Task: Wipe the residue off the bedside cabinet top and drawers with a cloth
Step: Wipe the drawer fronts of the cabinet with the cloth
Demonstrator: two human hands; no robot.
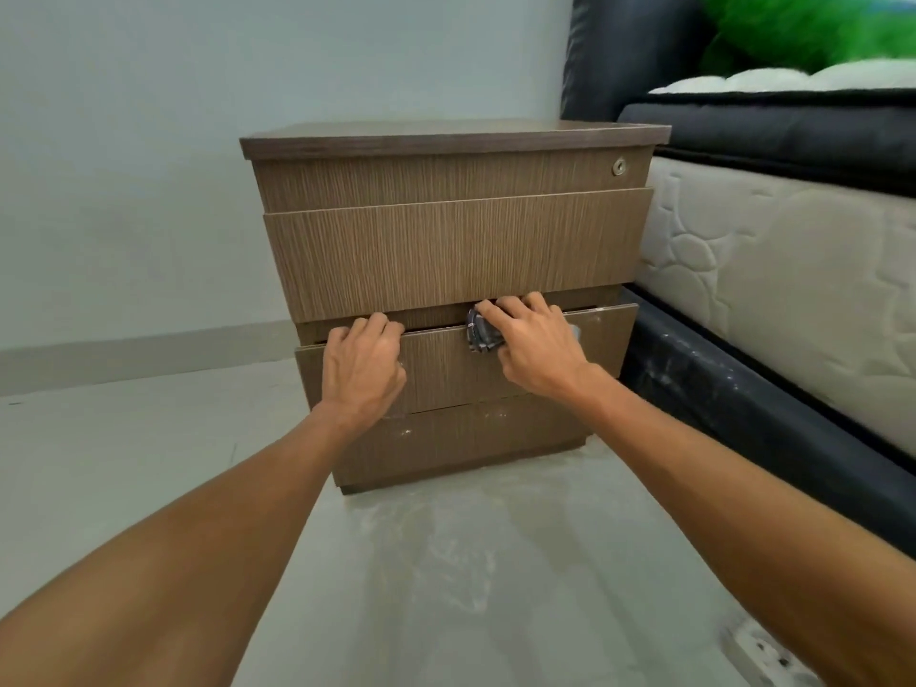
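Note:
A brown wood-grain bedside cabinet (456, 240) stands on the floor in the middle of the head view. Its lower drawer (446, 374) is pulled out a little. My left hand (362, 374) hooks its fingers over the top edge of that drawer front. My right hand (533, 347) presses a small grey patterned cloth (480, 334) against the same top edge, to the right of the left hand. White specks of residue show on the drawer's right end and on the panel below (495, 416). Most of the cloth is hidden under my fingers.
A bed with a quilted mattress (773, 290) and a dark frame (743, 394) stands close on the right. A green blanket (813, 27) lies on top. The pale floor (148, 463) runs to the wall on the left. A white power strip (763, 652) lies at the bottom right.

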